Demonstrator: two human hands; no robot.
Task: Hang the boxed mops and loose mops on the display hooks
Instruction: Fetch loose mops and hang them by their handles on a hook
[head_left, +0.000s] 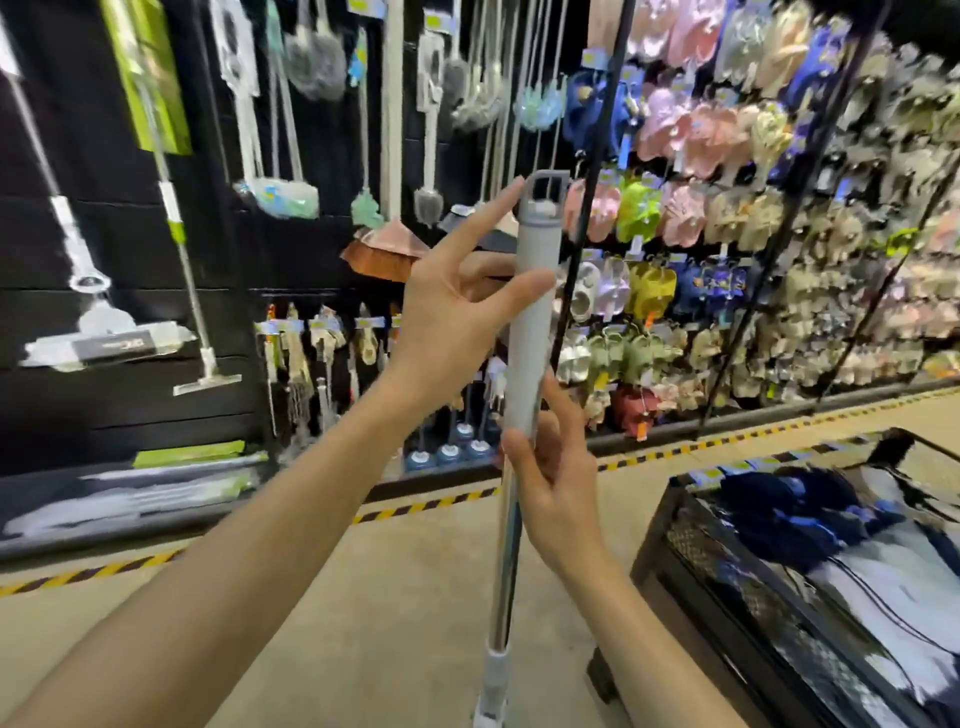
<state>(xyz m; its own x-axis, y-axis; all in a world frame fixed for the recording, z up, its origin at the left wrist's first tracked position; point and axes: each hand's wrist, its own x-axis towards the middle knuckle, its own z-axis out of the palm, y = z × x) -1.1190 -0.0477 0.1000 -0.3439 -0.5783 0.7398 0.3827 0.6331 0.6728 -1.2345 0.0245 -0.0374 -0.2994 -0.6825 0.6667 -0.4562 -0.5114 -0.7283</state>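
From the head camera, a loose mop (524, 364) stands nearly upright in front of the black display wall (104, 249), its grey hang-loop end pointing up, with the left hand (457, 312) loosely pinching the grey handle, forefinger extended, and the right hand (556, 478) wrapped around the pole lower down.

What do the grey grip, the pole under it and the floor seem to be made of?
Grey grip: probably matte plastic, one even grey with a moulded hanging loop on top.
Pole: likely polished metal, since it shows mirror-like streaks.
Floor: seems smooth concrete or a similar hard coating, plain beige with a dull sheen; the look leaves it open.
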